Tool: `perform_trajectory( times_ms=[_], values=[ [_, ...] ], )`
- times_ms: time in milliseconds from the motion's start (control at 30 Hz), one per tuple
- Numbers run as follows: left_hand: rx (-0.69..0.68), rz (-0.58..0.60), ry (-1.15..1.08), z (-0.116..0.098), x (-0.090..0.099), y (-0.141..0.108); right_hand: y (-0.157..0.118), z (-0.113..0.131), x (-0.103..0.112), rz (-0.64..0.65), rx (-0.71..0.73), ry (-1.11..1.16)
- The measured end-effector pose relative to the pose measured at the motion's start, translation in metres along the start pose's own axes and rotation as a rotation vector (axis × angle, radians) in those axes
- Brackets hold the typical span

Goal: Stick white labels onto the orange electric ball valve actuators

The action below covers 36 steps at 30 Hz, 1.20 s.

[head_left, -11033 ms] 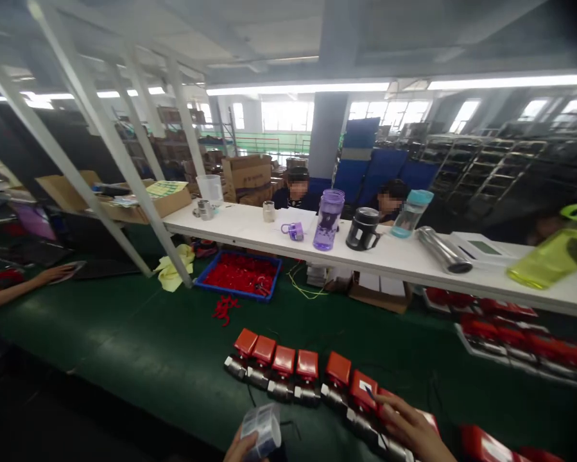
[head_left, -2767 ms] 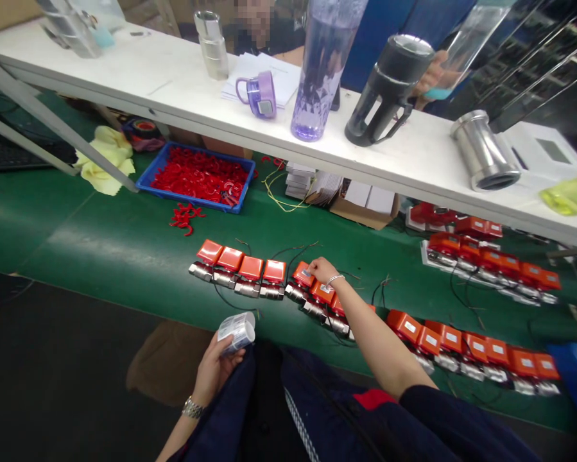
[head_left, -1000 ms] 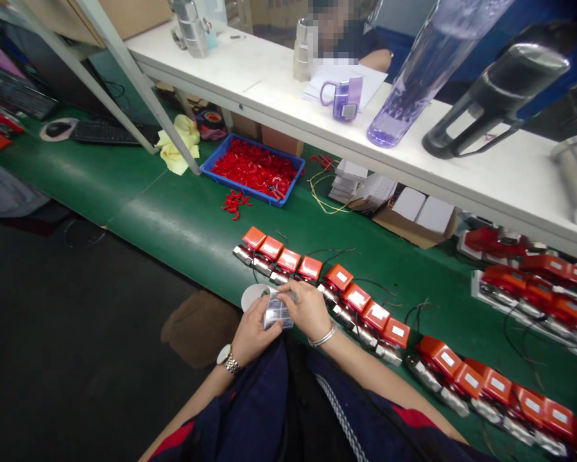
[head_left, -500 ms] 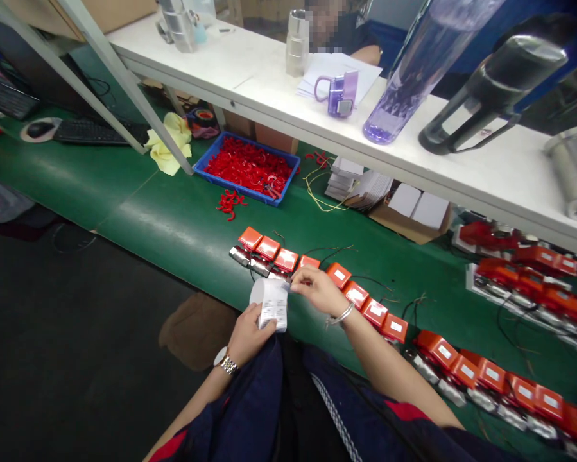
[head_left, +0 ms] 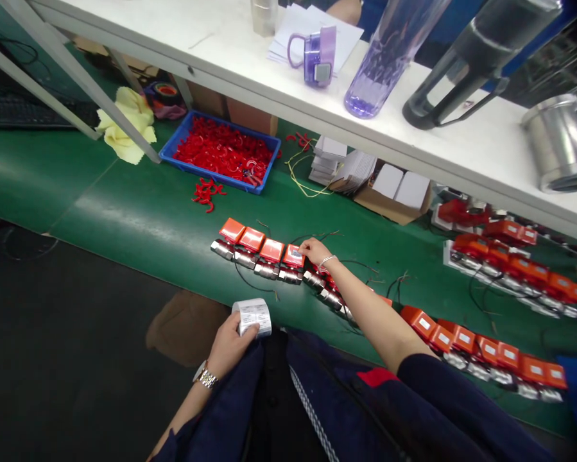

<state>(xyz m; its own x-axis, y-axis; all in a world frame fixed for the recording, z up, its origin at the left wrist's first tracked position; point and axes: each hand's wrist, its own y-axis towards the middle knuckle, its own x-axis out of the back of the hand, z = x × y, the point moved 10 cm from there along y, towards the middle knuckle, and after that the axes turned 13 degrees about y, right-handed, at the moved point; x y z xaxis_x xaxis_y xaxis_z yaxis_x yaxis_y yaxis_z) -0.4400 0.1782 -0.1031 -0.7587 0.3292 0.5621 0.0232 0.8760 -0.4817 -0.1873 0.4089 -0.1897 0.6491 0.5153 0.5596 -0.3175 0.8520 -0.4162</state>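
My left hand [head_left: 231,341] is closed round a roll of printed white labels [head_left: 255,316], held low in front of my body. Reaching forward, my right hand [head_left: 316,250] pinches a small label [head_left: 296,253] at the top of an orange-capped metal fitting [head_left: 291,274]. The label lies against the orange cap or just over it; I cannot tell which. To the left of that hand stand several similar fittings [head_left: 253,239], their orange tops showing no label. My right forearm partly covers the ones to the right.
Behind the row is a blue tray [head_left: 264,181] of red clips, with loose red clips [head_left: 206,192] beside it. More labelled fittings [head_left: 485,350] line the right side. A white shelf [head_left: 240,64] crosses above the green bench [head_left: 138,212], carrying a purple cup [head_left: 318,58] and bottles.
My right hand has left the label roll with a label and moved forward to an orange cap. My left hand still holds the roll, and the view has tilted down.
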Motion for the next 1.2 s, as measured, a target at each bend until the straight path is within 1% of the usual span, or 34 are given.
perform_trajectory(
  times_ms=[133,367,600,733,1200],
  values=[
    [0.006,-0.008,0.017,-0.002,0.0,0.001,0.005,-0.009,-0.002,0.012,-0.011,-0.02],
    [-0.006,-0.019,0.043,-0.007,0.0,0.005,0.008,-0.015,-0.005,-0.009,-0.025,-0.045],
    [-0.035,-0.026,0.028,-0.012,0.001,0.006,0.005,-0.01,-0.002,-0.017,-0.013,-0.06],
    [-0.021,-0.038,0.028,-0.012,0.003,0.006,0.003,-0.006,-0.002,-0.03,-0.003,-0.07],
    [-0.007,-0.027,0.044,-0.011,0.005,0.004,-0.004,-0.005,-0.001,-0.096,-0.016,-0.1]
  ],
)
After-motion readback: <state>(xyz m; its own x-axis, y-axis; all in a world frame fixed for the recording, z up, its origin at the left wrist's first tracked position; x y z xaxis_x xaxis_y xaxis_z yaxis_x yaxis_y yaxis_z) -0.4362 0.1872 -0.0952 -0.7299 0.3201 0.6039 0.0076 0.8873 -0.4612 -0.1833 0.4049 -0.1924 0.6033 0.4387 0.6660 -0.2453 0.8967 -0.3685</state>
